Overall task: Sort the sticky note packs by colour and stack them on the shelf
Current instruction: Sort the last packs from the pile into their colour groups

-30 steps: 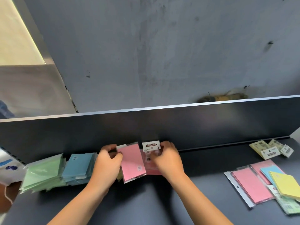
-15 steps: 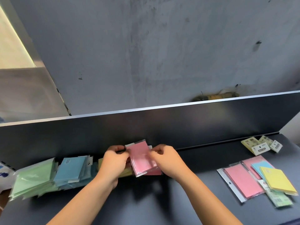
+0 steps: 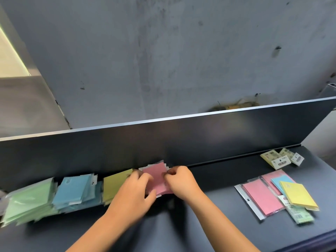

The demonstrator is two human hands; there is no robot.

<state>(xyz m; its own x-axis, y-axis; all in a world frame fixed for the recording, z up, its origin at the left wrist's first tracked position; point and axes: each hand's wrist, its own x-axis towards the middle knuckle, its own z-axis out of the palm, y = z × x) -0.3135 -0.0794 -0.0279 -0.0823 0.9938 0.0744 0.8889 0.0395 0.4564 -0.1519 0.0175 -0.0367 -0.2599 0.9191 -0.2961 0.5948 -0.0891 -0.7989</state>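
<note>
So both hands are on the pink sticky note packs (image 3: 157,176), left hand (image 3: 135,190) and right hand (image 3: 179,180) pinching them from either side against the shelf's back panel (image 3: 200,139).

Just left of that grip lean the yellow packs (image 3: 114,186), then the blue packs (image 3: 75,190), then the green packs (image 3: 29,204), all propped on the same dark matte shelf (image 3: 209,182). Well off to the right of the grip lies a loose unsorted pile (image 3: 276,195), pink, blue, yellow and green mixed, and behind it some small pale packs (image 3: 278,159) near the panel. Behind the panel there's a scuffed grey concrete wall (image 3: 163,51), with a bright cream strip at far left.
</note>
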